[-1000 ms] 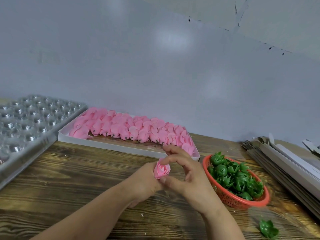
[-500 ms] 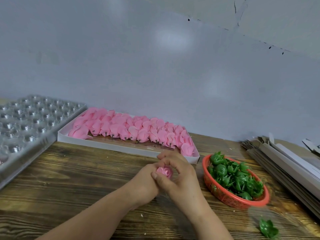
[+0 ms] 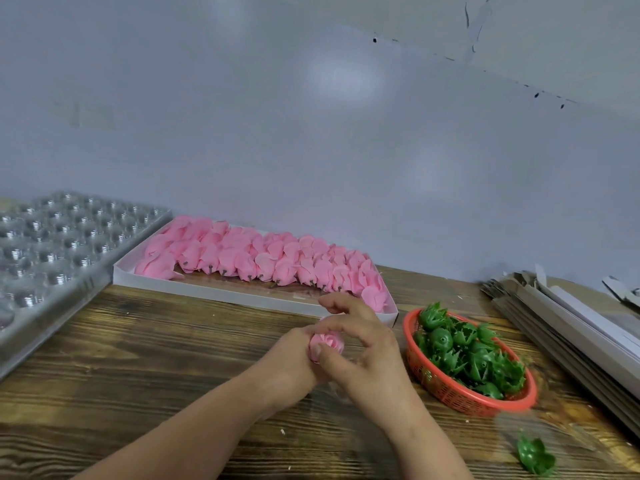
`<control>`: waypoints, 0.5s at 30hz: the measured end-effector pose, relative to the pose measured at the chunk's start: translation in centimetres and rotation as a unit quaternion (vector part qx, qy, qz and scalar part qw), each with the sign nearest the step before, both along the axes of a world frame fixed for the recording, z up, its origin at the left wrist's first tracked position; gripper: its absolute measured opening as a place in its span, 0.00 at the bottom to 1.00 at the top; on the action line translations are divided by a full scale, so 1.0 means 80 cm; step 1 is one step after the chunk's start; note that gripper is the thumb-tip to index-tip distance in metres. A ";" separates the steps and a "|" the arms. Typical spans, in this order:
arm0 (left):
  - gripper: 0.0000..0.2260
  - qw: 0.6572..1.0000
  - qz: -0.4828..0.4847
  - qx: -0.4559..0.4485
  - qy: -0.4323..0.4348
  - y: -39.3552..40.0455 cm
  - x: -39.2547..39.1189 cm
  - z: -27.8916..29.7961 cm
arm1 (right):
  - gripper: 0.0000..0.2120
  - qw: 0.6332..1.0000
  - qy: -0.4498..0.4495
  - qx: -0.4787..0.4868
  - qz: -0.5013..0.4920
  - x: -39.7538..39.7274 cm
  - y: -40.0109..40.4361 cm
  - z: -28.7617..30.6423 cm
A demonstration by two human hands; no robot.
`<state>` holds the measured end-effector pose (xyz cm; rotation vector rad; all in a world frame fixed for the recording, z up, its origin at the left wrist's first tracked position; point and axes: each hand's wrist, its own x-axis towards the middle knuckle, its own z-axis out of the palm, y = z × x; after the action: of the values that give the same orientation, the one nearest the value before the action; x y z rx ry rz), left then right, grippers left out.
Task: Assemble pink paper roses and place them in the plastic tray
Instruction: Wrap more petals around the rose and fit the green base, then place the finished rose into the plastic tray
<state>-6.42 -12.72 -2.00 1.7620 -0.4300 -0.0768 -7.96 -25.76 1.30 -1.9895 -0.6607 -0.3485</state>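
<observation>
Two hands (image 3: 349,362) around one rose (image 3: 327,342)

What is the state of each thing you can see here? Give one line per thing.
Pink rose: rolled, held between both hands.
Left hand: grips the rose.
Right hand: fingers curled, pinching the rose.
Plastic tray: pockets in view empty.
White box: filled with pink petals.
Red basket: full of green bases.
Loose green base: lying on the table.

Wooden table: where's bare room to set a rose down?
Bare wooden table between the clear plastic cavity tray, the white petal box and the left hand. Crowded on the right: red mesh basket, grey cardboard stack, loose green calyx.
</observation>
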 end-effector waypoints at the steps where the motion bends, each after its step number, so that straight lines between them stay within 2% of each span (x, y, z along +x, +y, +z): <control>1: 0.06 1.000 -0.006 -0.009 0.001 0.000 -0.001 0.001 | 0.07 1.000 0.007 0.030 -0.004 0.001 -0.002 0.002; 6: 0.05 0.997 -0.020 -0.065 0.029 -0.001 -0.002 0.001 | 0.05 0.994 0.021 0.105 -0.017 0.003 -0.002 0.002; 9: 0.01 0.997 0.017 -0.070 0.039 0.001 -0.003 0.005 | 0.07 0.985 -0.024 0.144 -0.090 0.014 -0.008 -0.007; 12: 0.15 0.992 0.105 -0.059 0.038 0.004 -0.001 0.008 | 0.09 0.980 -0.068 0.082 -0.170 0.026 -0.014 -0.020; 15: 0.18 0.984 0.171 -0.054 0.018 0.002 -0.001 0.016 | 0.07 0.982 -0.088 -0.015 -0.169 0.031 -0.010 -0.037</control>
<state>-6.51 -12.53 -0.71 1.7004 -0.0995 0.1561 -5.49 -26.57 -1.64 -2.1174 -0.4353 -0.7292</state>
